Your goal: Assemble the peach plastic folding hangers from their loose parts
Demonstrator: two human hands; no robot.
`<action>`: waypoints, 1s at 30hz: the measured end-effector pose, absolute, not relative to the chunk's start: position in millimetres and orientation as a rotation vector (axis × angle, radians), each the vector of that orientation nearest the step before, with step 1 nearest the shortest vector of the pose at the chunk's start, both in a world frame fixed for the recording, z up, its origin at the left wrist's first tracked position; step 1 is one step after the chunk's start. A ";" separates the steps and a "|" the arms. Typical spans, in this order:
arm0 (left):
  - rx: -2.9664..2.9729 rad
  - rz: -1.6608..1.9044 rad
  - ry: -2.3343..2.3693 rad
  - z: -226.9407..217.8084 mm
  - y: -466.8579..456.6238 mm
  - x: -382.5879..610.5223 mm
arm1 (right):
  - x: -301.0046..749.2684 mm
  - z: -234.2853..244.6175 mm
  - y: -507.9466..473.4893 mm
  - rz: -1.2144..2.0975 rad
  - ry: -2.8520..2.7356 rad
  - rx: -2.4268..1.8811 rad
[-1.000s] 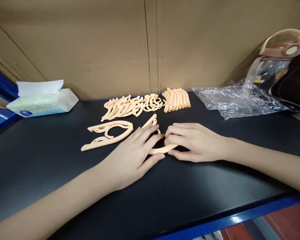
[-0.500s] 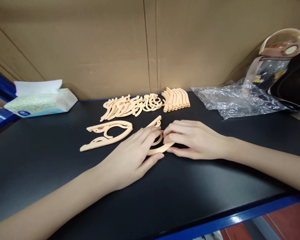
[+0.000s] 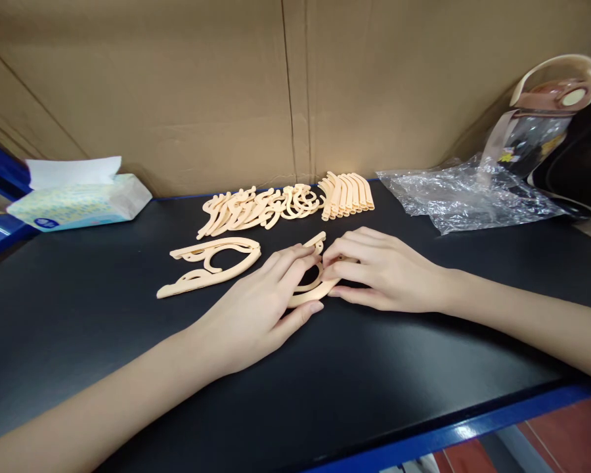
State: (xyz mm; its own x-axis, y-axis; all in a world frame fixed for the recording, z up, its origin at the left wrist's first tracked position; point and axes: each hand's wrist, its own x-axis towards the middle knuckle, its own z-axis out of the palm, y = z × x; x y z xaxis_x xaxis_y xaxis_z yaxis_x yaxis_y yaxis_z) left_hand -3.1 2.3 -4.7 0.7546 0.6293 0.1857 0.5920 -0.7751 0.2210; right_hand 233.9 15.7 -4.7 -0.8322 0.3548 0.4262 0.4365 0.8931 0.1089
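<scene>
Moderate, soft light lays a pale sheen on the black desk (image 3: 404, 368) toward its front edge; the crinkled plastic bag (image 3: 443, 199) glints. Wide-angle distortion stretches the drinking bottle (image 3: 536, 138) at the back right corner.

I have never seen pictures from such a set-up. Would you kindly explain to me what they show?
These are one person's bare hands, with no machine. The camera sits on the person's head, looking forward and down. The left hand and right hand both hold a cream hanger-like piece, partly hidden, at a black table. A similar piece lies to its left. Behind are a loose pile of cream parts and, to its right, a neat row of curved tubes. A tissue pack is at far left; a clear plastic bag and a bottle are at right.
</scene>
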 end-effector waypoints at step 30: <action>2.722 0.533 0.996 -8.7 14.7 -10.6 | 233.8 -5.1 15.1 -0.289 -2.691 -0.623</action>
